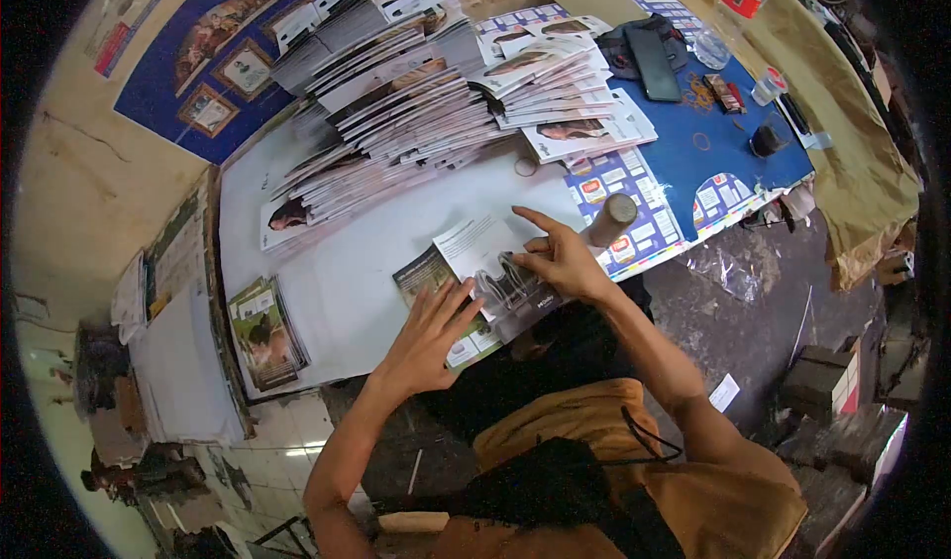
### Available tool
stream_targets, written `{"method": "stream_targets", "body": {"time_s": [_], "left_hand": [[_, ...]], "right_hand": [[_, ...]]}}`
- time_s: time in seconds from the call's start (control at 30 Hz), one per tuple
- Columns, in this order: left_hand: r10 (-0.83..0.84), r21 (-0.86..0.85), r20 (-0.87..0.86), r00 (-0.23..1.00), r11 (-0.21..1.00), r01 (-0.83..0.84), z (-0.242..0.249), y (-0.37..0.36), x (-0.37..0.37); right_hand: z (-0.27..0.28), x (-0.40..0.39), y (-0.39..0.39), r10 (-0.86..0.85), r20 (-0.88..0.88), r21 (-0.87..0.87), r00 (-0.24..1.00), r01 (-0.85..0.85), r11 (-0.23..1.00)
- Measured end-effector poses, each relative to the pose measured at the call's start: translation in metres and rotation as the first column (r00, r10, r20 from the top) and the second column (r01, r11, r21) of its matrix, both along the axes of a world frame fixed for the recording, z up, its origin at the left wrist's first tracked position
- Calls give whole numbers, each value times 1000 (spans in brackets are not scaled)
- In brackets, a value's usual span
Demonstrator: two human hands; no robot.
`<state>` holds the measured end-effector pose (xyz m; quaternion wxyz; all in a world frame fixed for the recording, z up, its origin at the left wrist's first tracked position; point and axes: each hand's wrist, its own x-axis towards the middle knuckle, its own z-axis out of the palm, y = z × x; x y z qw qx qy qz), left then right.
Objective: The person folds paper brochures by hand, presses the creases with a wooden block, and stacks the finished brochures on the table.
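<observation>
A printed brochure (474,254) lies partly folded on the white sheet (337,252) that covers the table. My left hand (431,331) rests flat on its near end with fingers spread. Its far part is pressed down by my right hand (557,257), index finger stretched over the white panel. Neither hand grips anything. A cardboard roll (611,219) stands just right of my right hand.
Large fanned stacks of printed sheets (416,94) fill the table's far side. A small pile of finished brochures (263,331) lies at the left edge. On the blue poster (684,153) at right are a black phone (654,62), rubber bands and small bottles. Boxes (822,381) sit on the floor.
</observation>
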<state>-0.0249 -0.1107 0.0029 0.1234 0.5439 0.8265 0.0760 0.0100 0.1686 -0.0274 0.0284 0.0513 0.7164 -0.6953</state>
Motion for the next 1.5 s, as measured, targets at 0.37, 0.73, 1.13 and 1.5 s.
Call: {"method": "stream_targets", "body": {"time_s": [0.37, 0.73, 1.13, 1.5], "left_hand": [[126, 132, 30, 992, 983, -129, -15, 40, -5], [447, 273, -100, 889, 871, -408, -30, 57, 12], [748, 352, -89, 657, 641, -682, -52, 4, 30], [722, 416, -112, 682, 658, -628, -58, 1, 34]], "right_hand": [[-3, -3, 0, -305, -14, 159, 952, 303, 940], [10, 16, -33, 11, -55, 184, 998, 0, 983], [0, 15, -71, 254, -273, 843, 928, 104, 527], [-11, 13, -95, 254, -255, 902, 933, 134, 411]]}}
